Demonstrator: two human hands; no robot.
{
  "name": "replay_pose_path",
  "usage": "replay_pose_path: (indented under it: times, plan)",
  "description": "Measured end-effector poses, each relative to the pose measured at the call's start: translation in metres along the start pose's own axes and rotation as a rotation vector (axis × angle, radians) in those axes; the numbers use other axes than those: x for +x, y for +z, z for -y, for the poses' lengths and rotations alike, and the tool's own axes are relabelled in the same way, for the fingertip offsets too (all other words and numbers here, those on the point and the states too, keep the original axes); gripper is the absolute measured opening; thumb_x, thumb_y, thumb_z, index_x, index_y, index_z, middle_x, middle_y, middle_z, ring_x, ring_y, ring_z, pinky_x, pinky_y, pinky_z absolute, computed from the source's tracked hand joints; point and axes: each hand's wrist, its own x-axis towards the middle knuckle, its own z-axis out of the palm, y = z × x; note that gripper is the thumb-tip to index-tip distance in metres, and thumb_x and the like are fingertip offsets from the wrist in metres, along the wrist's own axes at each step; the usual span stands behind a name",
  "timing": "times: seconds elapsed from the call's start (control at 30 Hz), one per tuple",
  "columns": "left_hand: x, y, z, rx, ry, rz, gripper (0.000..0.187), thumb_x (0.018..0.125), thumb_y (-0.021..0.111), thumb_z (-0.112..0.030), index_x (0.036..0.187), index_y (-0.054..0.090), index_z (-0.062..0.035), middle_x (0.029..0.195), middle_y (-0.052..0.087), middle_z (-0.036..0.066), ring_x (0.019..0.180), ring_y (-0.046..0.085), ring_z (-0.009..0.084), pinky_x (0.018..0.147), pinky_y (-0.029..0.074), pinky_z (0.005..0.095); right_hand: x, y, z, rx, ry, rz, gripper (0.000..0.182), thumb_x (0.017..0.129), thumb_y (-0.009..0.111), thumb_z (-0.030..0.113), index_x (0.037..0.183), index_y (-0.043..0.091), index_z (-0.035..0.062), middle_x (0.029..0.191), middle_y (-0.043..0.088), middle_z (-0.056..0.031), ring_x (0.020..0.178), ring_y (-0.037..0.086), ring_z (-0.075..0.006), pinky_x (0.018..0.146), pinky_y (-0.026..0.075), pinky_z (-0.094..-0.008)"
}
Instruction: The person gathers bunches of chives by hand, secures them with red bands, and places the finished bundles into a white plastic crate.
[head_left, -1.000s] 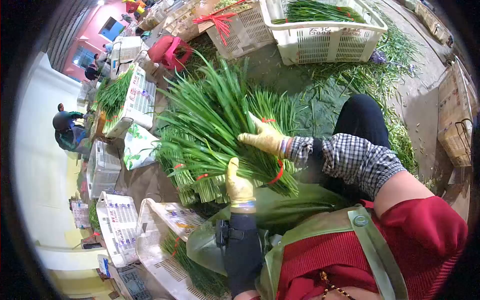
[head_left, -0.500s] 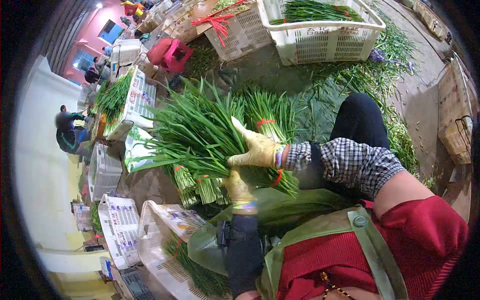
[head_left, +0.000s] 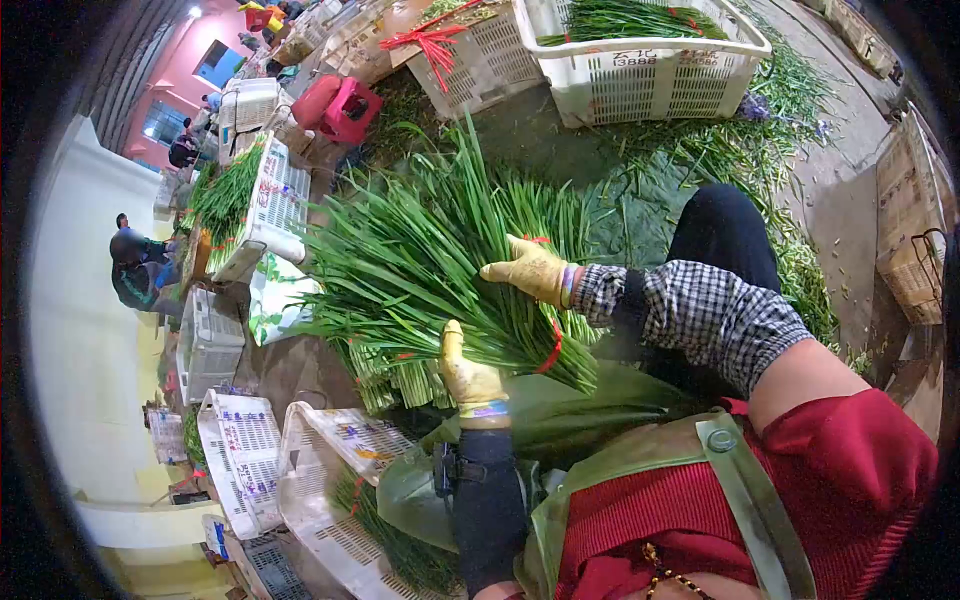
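The right gloved hand holds the upper side of a bunch of long green leaves, while the left gloved hand supports its lower side with thumb raised, its fingers hidden, so I cannot tell how tightly they close. Held above the floor, the bunch has a red tie near its stem ends, and other tied bunches lie beneath. Beyond, greens lie just inside a white crate's front rim.

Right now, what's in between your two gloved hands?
In the head view, a bunch of long green leaves lies between the left hand and the right hand.
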Motion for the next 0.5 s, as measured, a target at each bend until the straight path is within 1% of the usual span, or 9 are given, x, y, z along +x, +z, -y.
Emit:
replay_pose_path:
  times: [0.1, 0.13, 0.2, 0.23, 0.27, 0.37, 0.4, 0.43, 0.5]
  plan:
    - [0.004, -0.005, 0.003, -0.048, 0.018, -0.033, 0.036, 0.093, 0.055, -0.021, 0.122, 0.055, -0.0012, 0.117, 0.061, 0.012, 0.104, 0.060, 0.0257, 0.091, 0.049, 0.0419, -0.002, -0.003, -0.005, 0.085, -0.024, 0.031, 0.049, 0.082, 0.070, 0.013, 0.126, 0.053, 0.0018, 0.111, 0.065, -0.0086, 0.100, 0.059, -0.0177, 0.090, 0.047, -0.0322]
    - [0.002, -0.003, 0.002, -0.042, 0.018, -0.019, 0.037, 0.093, 0.056, -0.024, 0.123, 0.056, -0.0019, 0.119, 0.061, 0.011, 0.106, 0.059, 0.0262, 0.094, 0.048, 0.0426, 0.000, -0.003, -0.006, 0.080, -0.016, 0.050, 0.047, 0.087, 0.068, 0.011, 0.129, 0.049, 0.0029, 0.109, 0.064, -0.0070, 0.096, 0.061, -0.0146, 0.087, 0.051, -0.0315]
    - [-0.004, 0.003, 0.000, -0.028, 0.020, 0.008, 0.041, 0.094, 0.056, -0.030, 0.124, 0.056, -0.0034, 0.122, 0.062, 0.010, 0.109, 0.059, 0.0271, 0.099, 0.044, 0.0441, 0.000, -0.002, -0.005, 0.088, -0.015, 0.056, 0.045, 0.087, 0.069, 0.013, 0.127, 0.050, 0.0031, 0.109, 0.064, -0.0057, 0.095, 0.061, -0.0135, 0.086, 0.051, -0.0310]
    - [-0.004, 0.004, 0.000, -0.025, 0.029, -0.006, 0.041, 0.093, 0.057, -0.029, 0.125, 0.056, -0.0034, 0.121, 0.062, 0.010, 0.108, 0.059, 0.0269, 0.098, 0.045, 0.0442, -0.001, -0.001, -0.004, 0.093, -0.015, 0.061, 0.044, 0.087, 0.069, 0.013, 0.126, 0.051, 0.0032, 0.108, 0.064, -0.0050, 0.094, 0.061, -0.0129, 0.086, 0.051, -0.0308]
    - [-0.003, 0.006, 0.000, -0.022, 0.039, -0.022, 0.041, 0.092, 0.058, -0.029, 0.125, 0.055, -0.0033, 0.121, 0.062, 0.010, 0.107, 0.060, 0.0268, 0.097, 0.046, 0.0442, -0.002, -0.003, -0.002, 0.097, -0.040, 0.098, 0.067, 0.084, 0.074, 0.023, 0.139, 0.040, 0.0045, 0.122, 0.059, -0.0135, 0.110, 0.058, -0.0191, 0.096, 0.046, -0.0338]
    - [-0.007, 0.017, 0.000, 0.029, 0.063, -0.091, 0.042, 0.091, 0.062, -0.025, 0.126, 0.055, -0.0029, 0.119, 0.063, 0.009, 0.104, 0.061, 0.0259, 0.093, 0.049, 0.0436, -0.016, 0.006, 0.008, -0.350, -0.157, -0.108, 0.101, 0.077, 0.080, 0.034, 0.150, 0.016, 0.0047, 0.140, 0.045, -0.0239, 0.131, 0.044, -0.0278, 0.108, 0.035, -0.0361]
    - [-0.012, 0.024, 0.000, 0.054, 0.068, -0.118, 0.043, 0.090, 0.063, -0.024, 0.126, 0.054, -0.0027, 0.119, 0.063, 0.009, 0.102, 0.062, 0.0256, 0.092, 0.049, 0.0432, -0.013, 0.005, 0.006, -0.380, -0.230, -0.017, 0.125, 0.070, 0.084, 0.042, 0.151, -0.004, 0.0038, 0.149, 0.027, -0.0294, 0.142, 0.026, -0.0323, 0.114, 0.024, -0.0362]
    - [-0.024, 0.040, -0.001, 0.101, 0.098, -0.140, 0.042, 0.088, 0.066, -0.020, 0.125, 0.055, -0.0027, 0.115, 0.063, 0.008, 0.098, 0.063, 0.0236, 0.087, 0.052, 0.0407, -0.023, 0.011, 0.018, -0.413, -0.261, -0.011, 0.127, 0.068, 0.085, 0.043, 0.151, -0.002, 0.0013, 0.150, 0.027, -0.0286, 0.141, 0.025, -0.0333, 0.115, 0.023, -0.0352]
    - [-0.027, 0.042, 0.004, 0.190, 0.001, -0.199, 0.040, 0.087, 0.067, -0.018, 0.123, 0.056, -0.0032, 0.114, 0.062, 0.007, 0.097, 0.062, 0.0221, 0.084, 0.054, 0.0389, -0.020, 0.020, 0.007, -0.447, -0.365, -0.056, 0.128, 0.067, 0.084, 0.046, 0.150, -0.003, 0.0012, 0.151, 0.024, -0.0289, 0.143, 0.022, -0.0332, 0.116, 0.020, -0.0347]
